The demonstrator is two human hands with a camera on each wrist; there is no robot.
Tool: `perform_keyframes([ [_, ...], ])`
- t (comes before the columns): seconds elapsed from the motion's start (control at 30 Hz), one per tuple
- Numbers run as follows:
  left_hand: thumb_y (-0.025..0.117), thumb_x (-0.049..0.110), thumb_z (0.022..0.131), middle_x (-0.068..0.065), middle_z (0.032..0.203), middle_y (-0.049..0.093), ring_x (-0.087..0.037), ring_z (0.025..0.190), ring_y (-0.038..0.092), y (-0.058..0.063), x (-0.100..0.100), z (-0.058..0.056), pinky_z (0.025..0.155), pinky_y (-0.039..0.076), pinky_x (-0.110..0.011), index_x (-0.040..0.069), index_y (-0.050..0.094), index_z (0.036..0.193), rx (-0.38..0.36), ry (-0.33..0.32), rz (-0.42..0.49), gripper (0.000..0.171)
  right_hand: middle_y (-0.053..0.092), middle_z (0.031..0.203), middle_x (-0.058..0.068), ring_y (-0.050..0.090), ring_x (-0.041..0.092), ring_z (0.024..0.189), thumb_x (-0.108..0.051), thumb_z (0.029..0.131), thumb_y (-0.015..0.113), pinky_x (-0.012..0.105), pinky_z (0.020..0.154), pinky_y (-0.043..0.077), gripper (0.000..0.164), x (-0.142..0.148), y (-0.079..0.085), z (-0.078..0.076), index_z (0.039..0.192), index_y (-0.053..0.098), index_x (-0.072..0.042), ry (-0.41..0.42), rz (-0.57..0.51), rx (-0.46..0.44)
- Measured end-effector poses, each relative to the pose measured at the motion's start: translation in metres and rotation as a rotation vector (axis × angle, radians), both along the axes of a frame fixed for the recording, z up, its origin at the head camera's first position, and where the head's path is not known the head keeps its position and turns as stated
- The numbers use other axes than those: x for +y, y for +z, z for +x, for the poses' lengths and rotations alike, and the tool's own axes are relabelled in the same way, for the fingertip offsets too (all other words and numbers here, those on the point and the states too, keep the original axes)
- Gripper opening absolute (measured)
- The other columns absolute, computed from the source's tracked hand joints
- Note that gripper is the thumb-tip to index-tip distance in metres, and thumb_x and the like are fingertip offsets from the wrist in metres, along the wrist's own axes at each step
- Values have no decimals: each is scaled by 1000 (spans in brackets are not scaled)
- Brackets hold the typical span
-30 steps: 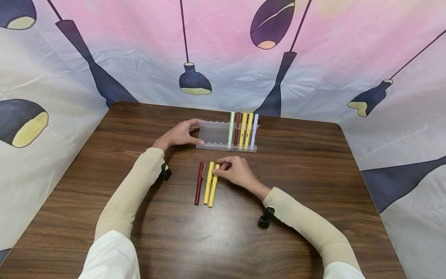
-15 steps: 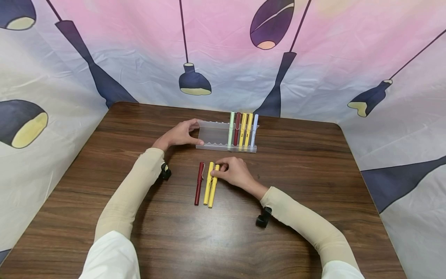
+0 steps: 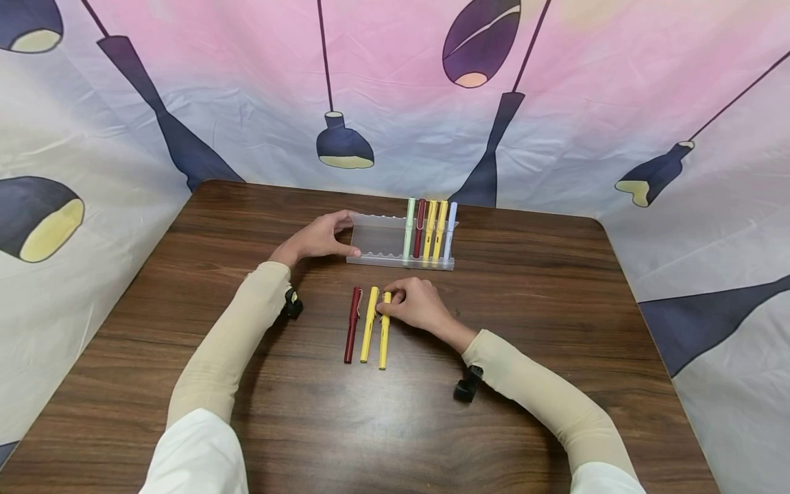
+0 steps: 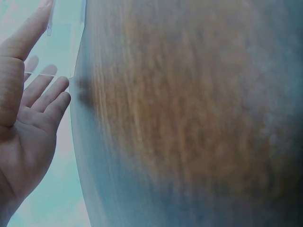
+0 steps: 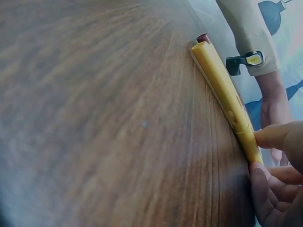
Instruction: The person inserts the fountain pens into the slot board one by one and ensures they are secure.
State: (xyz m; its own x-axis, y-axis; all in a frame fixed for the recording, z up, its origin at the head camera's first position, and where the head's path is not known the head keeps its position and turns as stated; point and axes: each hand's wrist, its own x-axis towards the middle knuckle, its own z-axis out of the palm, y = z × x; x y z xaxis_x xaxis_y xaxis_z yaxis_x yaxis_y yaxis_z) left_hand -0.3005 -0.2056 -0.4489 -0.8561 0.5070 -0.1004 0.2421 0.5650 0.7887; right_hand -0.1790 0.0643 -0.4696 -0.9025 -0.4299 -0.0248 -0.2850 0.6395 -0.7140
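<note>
At the left end of a clear plastic pen rack (image 3: 378,239), my left hand (image 3: 316,237) holds the edge, thumb in front and fingers behind. Five slots' worth of standing pens aside, the rack's left part shows bare notches. My right hand (image 3: 421,304) pinches the capped end of a yellow pen (image 3: 384,343), which lies along the wooden table. In the right wrist view thumb and fingers meet around that pen (image 5: 222,90). Left of it lie another yellow pen (image 3: 367,336) and a dark red pen (image 3: 352,329), roughly parallel.
Leaning in the rack's right half are a pale green pen (image 3: 409,230), a dark red pen (image 3: 419,230), two yellow pens (image 3: 439,230) and a light blue pen (image 3: 450,233). Behind the brown table (image 3: 524,274) hangs a lamp-patterned cloth (image 3: 395,89).
The yellow pen under my right hand has swung at its lower end to the right, away from the other yellow pen. My left hand and the rack stay in place.
</note>
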Motion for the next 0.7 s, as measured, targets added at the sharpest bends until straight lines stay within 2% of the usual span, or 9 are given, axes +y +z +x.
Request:
perform_keyframes([
  [0.47, 88, 34, 83, -20, 160, 38, -33, 148, 38, -1, 0, 0, 121, 34, -50, 7, 35, 156, 13, -3, -2, 95, 67, 68, -8, 57, 6, 55, -35, 88, 81, 23, 50, 45, 39, -2, 3, -1, 114, 77, -8, -14, 25, -7],
  [0.7, 88, 34, 83, -20, 160, 37, -33, 149, 37, -2, -1, -2, 121, 33, -51, 7, 36, 156, 12, -11, 12, 93, 67, 67, -8, 58, 6, 54, -32, 87, 83, 23, 50, 45, 38, -1, 2, -1, 115, 76, -6, -5, 17, -2],
])
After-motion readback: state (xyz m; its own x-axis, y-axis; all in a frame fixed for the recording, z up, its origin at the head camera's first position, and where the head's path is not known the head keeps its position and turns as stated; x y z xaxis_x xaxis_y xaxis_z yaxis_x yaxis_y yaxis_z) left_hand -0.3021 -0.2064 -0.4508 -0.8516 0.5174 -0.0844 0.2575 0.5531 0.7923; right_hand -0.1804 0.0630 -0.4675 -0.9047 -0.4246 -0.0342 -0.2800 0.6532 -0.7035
